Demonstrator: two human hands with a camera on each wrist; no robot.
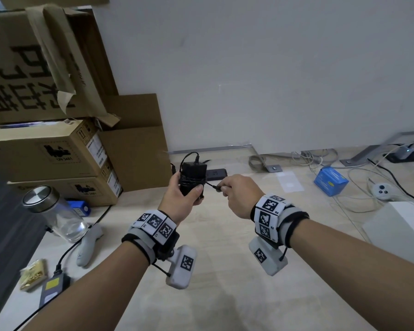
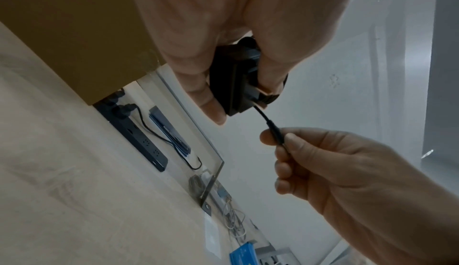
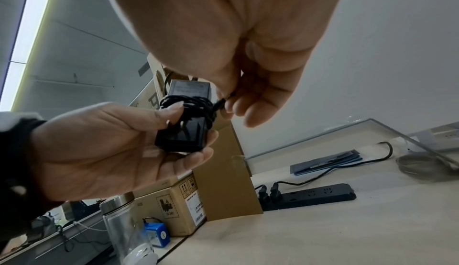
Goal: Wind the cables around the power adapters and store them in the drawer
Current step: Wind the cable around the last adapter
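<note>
My left hand (image 1: 184, 199) grips the boxy matte black adapter (image 1: 193, 174), thin cable (image 3: 188, 102) coiled round it; my right hand (image 1: 239, 194) pinches the cable's plug (image 2: 274, 133).

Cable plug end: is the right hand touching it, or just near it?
Touching. The left wrist view shows the right hand pinching the cable plug between thumb and forefinger, with a short free length running to the power adapter.
</note>
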